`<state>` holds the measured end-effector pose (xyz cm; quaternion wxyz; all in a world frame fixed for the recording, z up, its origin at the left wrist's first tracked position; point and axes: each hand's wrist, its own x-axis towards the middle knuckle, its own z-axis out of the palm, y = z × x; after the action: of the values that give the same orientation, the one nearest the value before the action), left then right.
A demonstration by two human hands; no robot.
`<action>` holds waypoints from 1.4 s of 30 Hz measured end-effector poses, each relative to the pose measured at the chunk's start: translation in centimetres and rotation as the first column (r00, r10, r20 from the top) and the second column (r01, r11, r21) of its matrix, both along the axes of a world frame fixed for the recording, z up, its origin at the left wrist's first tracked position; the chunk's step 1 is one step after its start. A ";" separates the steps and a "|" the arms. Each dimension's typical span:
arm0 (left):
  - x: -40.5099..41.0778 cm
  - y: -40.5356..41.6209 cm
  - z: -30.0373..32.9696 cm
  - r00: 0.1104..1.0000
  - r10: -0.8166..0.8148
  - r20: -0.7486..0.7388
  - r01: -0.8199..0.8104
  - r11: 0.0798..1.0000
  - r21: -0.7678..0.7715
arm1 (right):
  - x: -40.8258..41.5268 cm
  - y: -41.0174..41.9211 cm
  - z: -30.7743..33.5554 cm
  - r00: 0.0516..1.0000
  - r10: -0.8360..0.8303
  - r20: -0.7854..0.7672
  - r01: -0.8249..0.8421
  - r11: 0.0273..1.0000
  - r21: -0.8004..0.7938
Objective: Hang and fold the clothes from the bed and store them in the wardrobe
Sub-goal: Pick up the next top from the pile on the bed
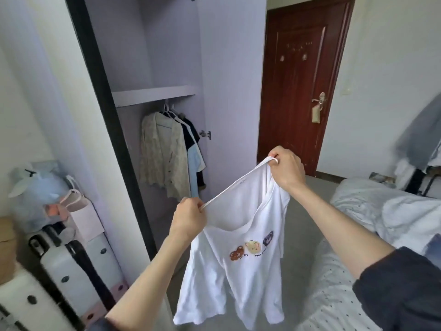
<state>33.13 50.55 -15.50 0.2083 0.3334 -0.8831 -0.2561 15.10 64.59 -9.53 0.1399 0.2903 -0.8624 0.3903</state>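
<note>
A white T-shirt [238,271] with three small bear prints on its chest hangs in the air in front of me. My left hand [188,217] grips one end of its stretched neckline, and my right hand [286,168] grips the other end, higher and further right. The collar is pulled taut between both fists. Behind the shirt stands the open wardrobe [155,94], with several garments [171,154] hanging on white hangers under its shelf. The bed [372,235] with pale dotted bedding lies at the right.
A dark red door [300,80] is shut behind the wardrobe. A white suitcase [69,266], a pink bag [78,206] and a plush toy [35,187] crowd the lower left. Grey cloth [420,130] hangs at the far right.
</note>
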 end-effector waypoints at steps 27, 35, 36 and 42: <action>-27.8 -30.0 -3.6 0.742 0.564 -0.362 -0.469 0.823 0.320 | -32.4 -25.7 -8.5 0.923 0.324 0.210 -0.381 0.849 0.365; -26.4 -38.5 -4.3 0.501 0.833 -0.235 -0.275 0.410 0.870 | -33.6 -40.5 -10.5 0.732 0.565 0.380 -0.681 0.607 0.410; -25.9 -39.7 -4.3 0.488 0.837 -0.248 -0.272 0.415 0.868 | -33.6 -42.6 -10.8 0.715 0.582 0.387 -0.698 0.581 0.418; -23.8 -47.6 -3.6 0.530 0.778 -0.337 -0.238 0.518 0.822 | -32.1 -54.9 -12.3 0.608 0.697 0.380 -0.779 0.431 0.455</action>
<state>9.31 2.92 -19.10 0.4440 0.5317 -0.4213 -0.5853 -16.98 9.67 -21.78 -0.1995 0.6385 -0.7286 0.1473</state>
